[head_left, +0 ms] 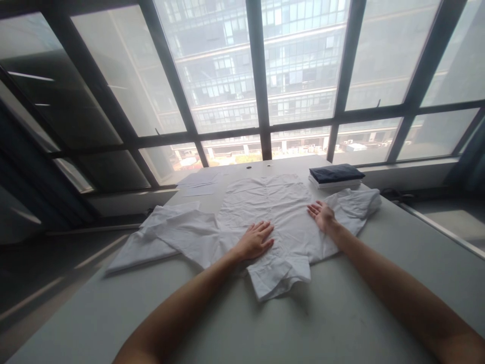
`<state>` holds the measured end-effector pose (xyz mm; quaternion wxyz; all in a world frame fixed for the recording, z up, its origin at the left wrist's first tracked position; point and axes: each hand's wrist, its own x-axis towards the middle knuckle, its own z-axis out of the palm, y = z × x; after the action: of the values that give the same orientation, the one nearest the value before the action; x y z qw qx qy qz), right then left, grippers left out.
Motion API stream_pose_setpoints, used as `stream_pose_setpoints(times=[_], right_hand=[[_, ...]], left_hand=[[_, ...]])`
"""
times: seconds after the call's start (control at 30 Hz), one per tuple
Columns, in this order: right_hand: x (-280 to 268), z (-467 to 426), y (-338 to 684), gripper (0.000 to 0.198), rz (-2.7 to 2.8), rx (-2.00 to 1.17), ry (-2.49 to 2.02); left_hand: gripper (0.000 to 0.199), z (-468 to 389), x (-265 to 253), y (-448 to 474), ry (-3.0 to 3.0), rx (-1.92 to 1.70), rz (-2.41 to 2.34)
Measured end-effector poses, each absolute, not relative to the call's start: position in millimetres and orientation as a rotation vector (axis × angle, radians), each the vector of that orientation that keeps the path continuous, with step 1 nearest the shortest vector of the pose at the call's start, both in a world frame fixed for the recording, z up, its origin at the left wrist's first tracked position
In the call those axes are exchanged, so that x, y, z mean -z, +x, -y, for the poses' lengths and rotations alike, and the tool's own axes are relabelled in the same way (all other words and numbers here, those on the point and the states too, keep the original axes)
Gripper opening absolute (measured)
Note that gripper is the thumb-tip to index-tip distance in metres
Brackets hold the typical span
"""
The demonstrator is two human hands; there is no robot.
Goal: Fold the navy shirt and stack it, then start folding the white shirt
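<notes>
At 12 o'clock I face a dark-framed window (259, 76) — a multi-storey building (306, 76) beyond. Flat white sheets (197, 190): 11 o'clock. Dark curtain (469, 156): 2 o'clock.

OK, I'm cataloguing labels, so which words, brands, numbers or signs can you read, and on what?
None can be read.
White shirt: no lettering shows.
Folded dark cloth: none shows.
Flat pale sheets: any print is too faint to read.
Building outside: any signs are too washed out.
</notes>
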<state>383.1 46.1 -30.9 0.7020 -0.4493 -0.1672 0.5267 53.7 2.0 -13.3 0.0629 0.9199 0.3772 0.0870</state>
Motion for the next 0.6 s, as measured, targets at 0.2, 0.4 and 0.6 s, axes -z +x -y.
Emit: stream_pose_setpoints(times=[0.2, 0.4, 0.6], right_hand=[[33.2, -44.0, 376.2, 0.029, 0.420, -1.106, -0.963], [12.5, -14.9, 355.7, 0.042, 0.813, -1.589, -0.839], [-3.6, 13.3, 341.4, 0.069, 1.277, -2.155, -0.638]], left_hand=[[0.057, -1.5, 13.0, 53.8, 2.767, -0.287, -1.133], [0.056, -2.4, 14.1, 53.7, 2.772, -0.315, -1.108], [0.057, -3.7, 16.6, 54.0, 2.784, -0.299, -1.114]])
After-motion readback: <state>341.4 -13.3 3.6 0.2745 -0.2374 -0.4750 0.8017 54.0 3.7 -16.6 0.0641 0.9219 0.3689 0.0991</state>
